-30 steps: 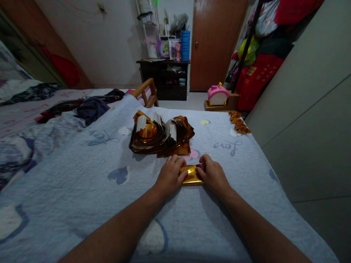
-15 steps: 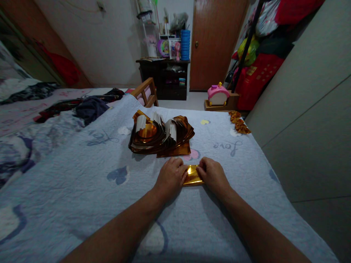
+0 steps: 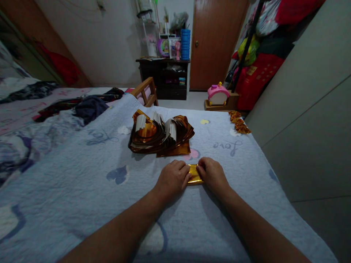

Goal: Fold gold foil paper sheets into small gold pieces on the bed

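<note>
The folded gold foil (image 3: 195, 175) is held on the bedspread (image 3: 90, 197), its right end pinched by the right hand (image 3: 214, 176), its left end covered by the left hand (image 3: 173, 178), whose grip cannot be told, and creases are best pressed evenly with edges aligned.

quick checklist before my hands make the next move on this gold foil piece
1. Left hand on the gold foil piece: ok, covering its left end.
2. Right hand on it: ok, at the right end.
3. Piece supported: ok, on the blanket.
4. Covered ends lined up: cannot tell, hands hide them.
5. Foil stack neat: not ok, sheets curled and fanned.
6. Crumpled foil pieces away from hands: ok, near the far right edge.
</note>
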`<state>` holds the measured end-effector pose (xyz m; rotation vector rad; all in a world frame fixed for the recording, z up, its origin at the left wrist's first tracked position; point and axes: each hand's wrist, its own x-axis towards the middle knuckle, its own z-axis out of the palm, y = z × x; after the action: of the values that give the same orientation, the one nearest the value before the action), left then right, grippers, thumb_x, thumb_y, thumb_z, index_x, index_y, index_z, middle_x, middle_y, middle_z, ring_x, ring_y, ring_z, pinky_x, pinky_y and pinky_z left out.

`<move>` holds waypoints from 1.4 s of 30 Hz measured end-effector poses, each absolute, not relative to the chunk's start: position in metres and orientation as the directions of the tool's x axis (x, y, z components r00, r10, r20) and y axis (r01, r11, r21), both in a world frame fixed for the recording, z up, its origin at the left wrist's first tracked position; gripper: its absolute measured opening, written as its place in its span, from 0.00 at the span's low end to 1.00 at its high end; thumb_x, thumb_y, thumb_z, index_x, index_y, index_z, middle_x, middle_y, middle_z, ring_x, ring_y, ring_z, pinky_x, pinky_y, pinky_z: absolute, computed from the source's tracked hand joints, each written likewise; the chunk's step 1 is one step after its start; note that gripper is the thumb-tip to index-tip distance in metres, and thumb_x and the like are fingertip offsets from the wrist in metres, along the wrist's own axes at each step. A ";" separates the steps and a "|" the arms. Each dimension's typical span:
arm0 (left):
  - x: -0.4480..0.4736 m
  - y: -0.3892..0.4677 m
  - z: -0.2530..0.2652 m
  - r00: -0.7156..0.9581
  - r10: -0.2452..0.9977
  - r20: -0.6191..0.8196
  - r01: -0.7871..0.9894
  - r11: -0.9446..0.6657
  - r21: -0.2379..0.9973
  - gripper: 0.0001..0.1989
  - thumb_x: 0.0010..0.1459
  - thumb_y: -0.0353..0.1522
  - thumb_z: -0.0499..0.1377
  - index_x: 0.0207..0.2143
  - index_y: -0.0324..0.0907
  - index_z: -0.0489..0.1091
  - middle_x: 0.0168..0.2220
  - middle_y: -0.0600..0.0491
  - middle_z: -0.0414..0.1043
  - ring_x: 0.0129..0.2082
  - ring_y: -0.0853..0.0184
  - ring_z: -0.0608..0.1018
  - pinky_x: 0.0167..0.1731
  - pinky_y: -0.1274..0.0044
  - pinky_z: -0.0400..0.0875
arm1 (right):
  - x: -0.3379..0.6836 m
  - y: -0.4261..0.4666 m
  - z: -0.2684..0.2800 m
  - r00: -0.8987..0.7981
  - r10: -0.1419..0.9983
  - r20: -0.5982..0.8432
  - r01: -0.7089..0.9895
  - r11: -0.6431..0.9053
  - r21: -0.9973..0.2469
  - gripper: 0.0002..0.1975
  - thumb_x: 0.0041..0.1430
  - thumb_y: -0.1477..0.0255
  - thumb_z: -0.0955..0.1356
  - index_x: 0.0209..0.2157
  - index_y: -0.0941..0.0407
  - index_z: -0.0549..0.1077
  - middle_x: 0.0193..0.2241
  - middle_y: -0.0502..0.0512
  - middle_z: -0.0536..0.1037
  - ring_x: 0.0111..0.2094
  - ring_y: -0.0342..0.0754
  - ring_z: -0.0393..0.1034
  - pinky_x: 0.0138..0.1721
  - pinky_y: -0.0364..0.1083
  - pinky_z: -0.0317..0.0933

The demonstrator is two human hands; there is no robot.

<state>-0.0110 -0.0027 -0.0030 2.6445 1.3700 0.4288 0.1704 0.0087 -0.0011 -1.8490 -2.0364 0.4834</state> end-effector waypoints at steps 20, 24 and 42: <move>-0.002 -0.011 -0.007 0.615 0.749 0.246 0.723 -0.661 0.202 0.07 0.67 0.27 0.54 0.39 0.39 0.72 0.40 0.48 0.76 0.42 0.60 0.76 0.43 0.68 0.76 | 0.172 0.010 -0.005 -0.082 0.996 0.040 0.855 0.091 -0.511 0.03 0.58 0.77 0.68 0.32 0.55 0.73 0.30 0.53 0.78 0.32 0.48 0.69 0.34 0.44 0.54; 0.000 -0.014 -0.010 0.636 0.721 0.275 0.698 -0.690 0.195 0.08 0.67 0.26 0.53 0.42 0.38 0.72 0.42 0.46 0.77 0.45 0.59 0.77 0.44 0.67 0.77 | 0.172 0.011 -0.006 -0.081 0.996 0.038 0.851 0.089 -0.517 0.03 0.59 0.77 0.67 0.33 0.56 0.73 0.29 0.53 0.77 0.31 0.47 0.69 0.34 0.44 0.54; 0.010 -0.030 -0.015 0.650 0.715 0.258 0.728 -0.683 0.058 0.13 0.62 0.23 0.53 0.48 0.34 0.72 0.47 0.39 0.76 0.46 0.54 0.79 0.41 0.66 0.78 | 0.174 0.011 -0.008 -0.061 0.998 0.017 0.816 0.059 -0.576 0.10 0.59 0.77 0.67 0.43 0.57 0.73 0.28 0.51 0.78 0.29 0.47 0.69 0.34 0.44 0.56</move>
<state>0.0105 -0.0304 -0.0154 2.9000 1.2684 0.4181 0.1743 0.0110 -0.0082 -1.8084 -1.9321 0.5948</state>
